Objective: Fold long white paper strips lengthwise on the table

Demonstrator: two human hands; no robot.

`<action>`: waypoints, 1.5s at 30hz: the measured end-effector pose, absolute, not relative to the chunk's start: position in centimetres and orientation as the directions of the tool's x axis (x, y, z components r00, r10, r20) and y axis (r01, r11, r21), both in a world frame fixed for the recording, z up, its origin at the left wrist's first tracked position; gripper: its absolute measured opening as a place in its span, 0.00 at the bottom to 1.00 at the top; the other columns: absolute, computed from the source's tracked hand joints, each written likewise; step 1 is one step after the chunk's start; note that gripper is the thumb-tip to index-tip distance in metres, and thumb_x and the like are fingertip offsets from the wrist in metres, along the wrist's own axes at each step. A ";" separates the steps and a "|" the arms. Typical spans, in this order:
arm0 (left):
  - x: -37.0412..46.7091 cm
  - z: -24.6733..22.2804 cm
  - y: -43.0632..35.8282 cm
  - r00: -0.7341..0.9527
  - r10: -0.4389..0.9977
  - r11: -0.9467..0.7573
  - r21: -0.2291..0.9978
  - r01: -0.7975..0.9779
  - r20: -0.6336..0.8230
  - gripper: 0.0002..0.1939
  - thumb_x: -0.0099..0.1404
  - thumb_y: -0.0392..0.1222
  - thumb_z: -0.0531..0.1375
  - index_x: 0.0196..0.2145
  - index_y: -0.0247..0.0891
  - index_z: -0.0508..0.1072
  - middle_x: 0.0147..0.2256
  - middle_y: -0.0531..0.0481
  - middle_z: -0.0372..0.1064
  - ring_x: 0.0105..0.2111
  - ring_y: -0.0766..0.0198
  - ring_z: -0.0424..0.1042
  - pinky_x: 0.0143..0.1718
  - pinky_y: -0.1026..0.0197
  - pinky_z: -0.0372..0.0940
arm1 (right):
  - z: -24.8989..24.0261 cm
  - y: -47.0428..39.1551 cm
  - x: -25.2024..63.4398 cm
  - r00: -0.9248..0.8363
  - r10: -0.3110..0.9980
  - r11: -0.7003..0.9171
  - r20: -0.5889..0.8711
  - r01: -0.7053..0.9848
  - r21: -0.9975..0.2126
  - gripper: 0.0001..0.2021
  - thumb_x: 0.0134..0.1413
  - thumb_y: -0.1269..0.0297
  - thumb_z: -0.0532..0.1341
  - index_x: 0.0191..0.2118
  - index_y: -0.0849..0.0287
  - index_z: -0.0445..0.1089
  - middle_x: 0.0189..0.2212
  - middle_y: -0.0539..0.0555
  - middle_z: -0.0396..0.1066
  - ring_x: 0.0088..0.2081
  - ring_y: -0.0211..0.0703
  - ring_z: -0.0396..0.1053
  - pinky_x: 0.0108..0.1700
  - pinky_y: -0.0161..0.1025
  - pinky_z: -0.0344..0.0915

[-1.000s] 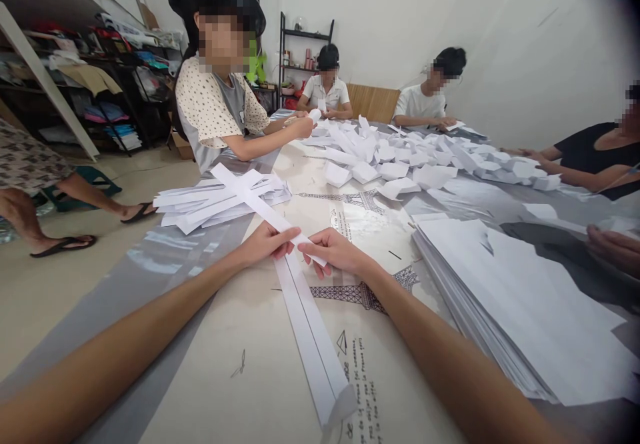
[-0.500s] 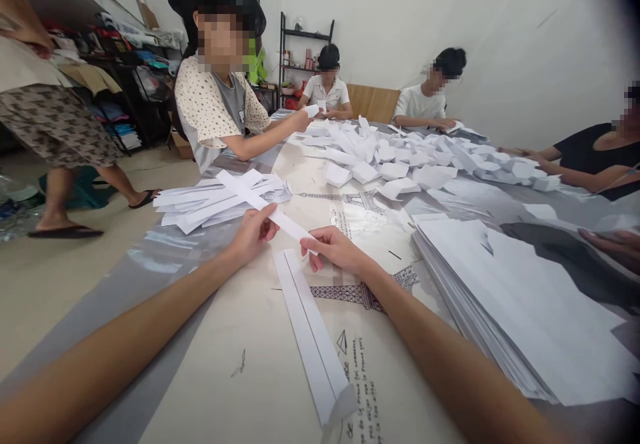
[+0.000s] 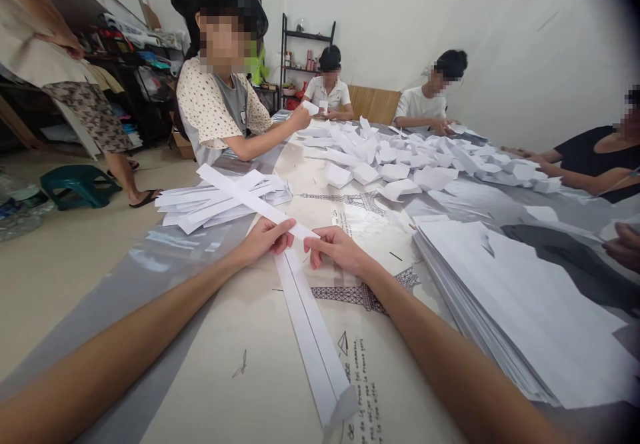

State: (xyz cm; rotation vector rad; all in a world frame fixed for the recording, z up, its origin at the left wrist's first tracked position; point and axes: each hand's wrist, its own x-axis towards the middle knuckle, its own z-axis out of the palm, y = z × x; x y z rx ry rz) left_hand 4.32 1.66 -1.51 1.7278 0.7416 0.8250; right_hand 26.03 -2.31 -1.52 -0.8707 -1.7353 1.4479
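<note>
A white paper strip (image 3: 240, 194) slants across the middle of the head view, held above the table. My left hand (image 3: 270, 239) pinches it between thumb and fingers, close to its near end. My right hand (image 3: 334, 247) grips the near end itself, just beside the left. Beneath my hands, another paper strip (image 3: 313, 337) lies on the tablecloth, with a dark line along its length and a curled grey-white piece at its near end. A pile of loose paper strips (image 3: 195, 211) sits at the left, behind my left hand.
Folded white paper pieces (image 3: 395, 154) form a heap at the far side. A thick stack of paper sheets (image 3: 520, 284) stands at the right. Several people sit around the table; another person stands at left near a green stool (image 3: 80, 184).
My left hand has slid along the strip toward my right hand, and the strip's far end has swung left. At left, the standing person has shifted, uncovering the stool.
</note>
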 end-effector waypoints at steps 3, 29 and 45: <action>4.3 -1.4 1.6 0.658 0.743 -0.311 0.934 0.175 0.124 0.29 0.69 0.60 0.56 0.21 0.34 0.72 0.13 0.53 0.63 0.14 0.72 0.56 0.19 0.67 0.53 | -1.4 -2.3 26.0 -0.531 0.842 0.166 0.098 0.080 -0.983 0.16 0.64 0.52 0.61 0.30 0.58 0.73 0.19 0.48 0.73 0.25 0.36 0.70 0.36 0.36 0.65; 4.6 -0.8 0.9 0.537 0.827 -0.349 0.901 0.259 0.166 0.29 0.69 0.55 0.57 0.15 0.35 0.68 0.10 0.55 0.57 0.13 0.73 0.53 0.19 0.67 0.51 | -2.7 -2.1 25.0 -0.305 0.924 0.253 0.229 0.041 -0.967 0.18 0.53 0.55 0.69 0.50 0.52 0.77 0.43 0.54 0.72 0.28 0.38 0.74 0.26 0.38 0.74; 4.8 -0.8 1.1 0.552 0.796 -0.398 0.901 0.169 0.248 0.22 0.65 0.56 0.62 0.25 0.35 0.70 0.20 0.56 0.61 0.20 0.71 0.57 0.22 0.66 0.52 | -1.4 -2.4 25.4 -0.347 0.917 0.204 0.194 -0.010 -0.979 0.16 0.54 0.54 0.69 0.47 0.54 0.79 0.39 0.54 0.77 0.30 0.39 0.72 0.31 0.38 0.70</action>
